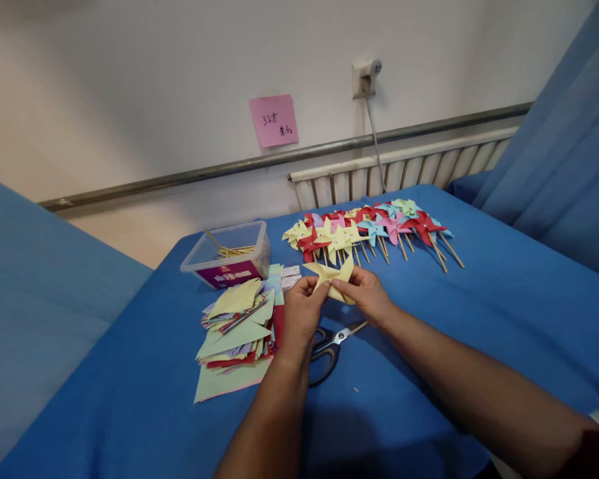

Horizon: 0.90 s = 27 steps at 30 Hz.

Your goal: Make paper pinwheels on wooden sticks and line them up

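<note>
My left hand [302,309] and my right hand [367,296] both pinch a yellow paper pinwheel [334,274] just above the blue table [429,319]. The fingertips of both hands meet at its centre. Beyond it lies a row of finished pinwheels [369,229] on wooden sticks, in yellow, red, pink and light blue. Black-handled scissors [332,342] rest on the cloth under my wrists.
A stack of cut coloured paper [237,326] lies left of my hands. Behind it stands a clear plastic box [229,256] holding wooden sticks. Small white boxes [290,276] sit beside it. A wall with a radiator [404,169], socket and pink note [273,120] lies beyond.
</note>
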Motion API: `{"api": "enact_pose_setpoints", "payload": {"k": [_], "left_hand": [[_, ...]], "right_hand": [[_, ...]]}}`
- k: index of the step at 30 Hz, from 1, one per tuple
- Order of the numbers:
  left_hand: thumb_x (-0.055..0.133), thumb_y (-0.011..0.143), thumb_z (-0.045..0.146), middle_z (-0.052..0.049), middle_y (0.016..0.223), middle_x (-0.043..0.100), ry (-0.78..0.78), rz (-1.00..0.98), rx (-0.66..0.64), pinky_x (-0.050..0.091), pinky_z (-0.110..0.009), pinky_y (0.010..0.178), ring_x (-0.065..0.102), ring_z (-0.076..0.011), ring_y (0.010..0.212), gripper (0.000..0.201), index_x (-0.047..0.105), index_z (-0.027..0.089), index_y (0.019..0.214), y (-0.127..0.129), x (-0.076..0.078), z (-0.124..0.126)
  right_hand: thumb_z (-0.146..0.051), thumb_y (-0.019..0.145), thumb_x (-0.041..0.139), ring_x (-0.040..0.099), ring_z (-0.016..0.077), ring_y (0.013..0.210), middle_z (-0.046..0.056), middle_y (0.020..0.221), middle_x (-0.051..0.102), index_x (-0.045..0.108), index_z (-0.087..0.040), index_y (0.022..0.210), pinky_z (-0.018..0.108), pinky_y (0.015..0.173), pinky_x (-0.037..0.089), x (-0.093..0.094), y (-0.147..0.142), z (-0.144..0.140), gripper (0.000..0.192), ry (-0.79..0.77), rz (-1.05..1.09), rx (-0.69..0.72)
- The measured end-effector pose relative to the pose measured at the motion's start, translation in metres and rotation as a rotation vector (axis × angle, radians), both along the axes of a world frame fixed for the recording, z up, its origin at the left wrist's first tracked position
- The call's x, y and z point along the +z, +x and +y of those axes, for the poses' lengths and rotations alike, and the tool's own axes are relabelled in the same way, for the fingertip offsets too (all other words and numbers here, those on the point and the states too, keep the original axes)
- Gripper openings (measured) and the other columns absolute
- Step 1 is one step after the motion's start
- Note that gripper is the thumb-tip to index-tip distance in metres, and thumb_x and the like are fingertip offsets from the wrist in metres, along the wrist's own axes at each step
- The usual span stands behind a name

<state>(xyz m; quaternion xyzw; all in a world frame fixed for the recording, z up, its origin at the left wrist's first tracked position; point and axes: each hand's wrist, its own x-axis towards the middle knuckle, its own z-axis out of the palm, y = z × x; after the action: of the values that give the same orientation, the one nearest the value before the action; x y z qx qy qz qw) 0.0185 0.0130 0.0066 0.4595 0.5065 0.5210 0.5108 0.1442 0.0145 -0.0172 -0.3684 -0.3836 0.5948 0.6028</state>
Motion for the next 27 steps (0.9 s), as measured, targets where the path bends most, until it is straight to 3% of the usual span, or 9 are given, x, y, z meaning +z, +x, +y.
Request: {"api": "enact_pose_setpoints", "payload": {"k": [8,12,21,24,27], "left_hand": [[0.075,0.062,0.036,0.001,0.059,0.062,0.0,0.011,0.005,0.038,-0.021,0.054,0.05,-0.009,0.052,0.025,0.065,0.015,0.07,-0.002,-0.005,0.002],[0.076,0.062,0.036,0.001,0.06,0.063,0.0,0.024,0.009,0.039,-0.021,0.055,0.051,-0.0094,0.053,0.026,0.065,0.014,0.071,-0.002,-0.005,0.003],[0.075,0.063,0.035,0.001,0.058,0.062,0.01,0.015,0.011,0.039,-0.021,0.053,0.051,-0.0092,0.05,0.025,0.067,0.014,0.073,0.002,-0.001,0.0],[0.073,0.066,0.034,-0.003,0.073,0.069,0.087,0.044,0.068,0.045,-0.024,0.061,0.059,-0.0124,0.061,0.028,0.069,0.014,0.086,0.001,-0.002,0.001],[0.067,0.074,0.03,-0.006,0.088,0.071,0.277,0.223,0.21,0.049,-0.028,0.073,0.063,-0.0154,0.075,0.025,0.069,0.017,0.094,0.0,-0.003,-0.002]], "right_hand": [[-0.046,0.064,0.078,0.061,0.0149,0.058,0.001,0.073,0.072,0.07,-0.016,0.085,0.027,0.058,0.046,0.002,-0.002,-0.002,0.037,-0.115,0.086,0.02],[-0.047,0.069,0.074,0.059,0.0137,0.055,-0.001,0.065,0.069,0.07,-0.016,0.083,0.025,0.054,0.045,0.002,-0.001,-0.003,0.034,-0.098,0.104,0.028],[-0.038,0.059,0.081,0.067,0.0199,0.072,0.004,0.083,0.074,0.069,-0.016,0.087,0.032,0.069,0.051,-0.002,-0.003,0.001,0.038,-0.072,0.045,0.002],[-0.038,0.062,0.078,0.068,0.0209,0.074,0.004,0.085,0.074,0.069,-0.017,0.091,0.034,0.071,0.052,-0.006,-0.002,0.008,0.037,-0.051,0.034,-0.061],[-0.039,0.069,0.072,0.068,0.0211,0.078,0.006,0.091,0.074,0.067,-0.017,0.095,0.034,0.073,0.052,-0.011,0.0,0.012,0.035,0.035,-0.101,-0.201]]}}
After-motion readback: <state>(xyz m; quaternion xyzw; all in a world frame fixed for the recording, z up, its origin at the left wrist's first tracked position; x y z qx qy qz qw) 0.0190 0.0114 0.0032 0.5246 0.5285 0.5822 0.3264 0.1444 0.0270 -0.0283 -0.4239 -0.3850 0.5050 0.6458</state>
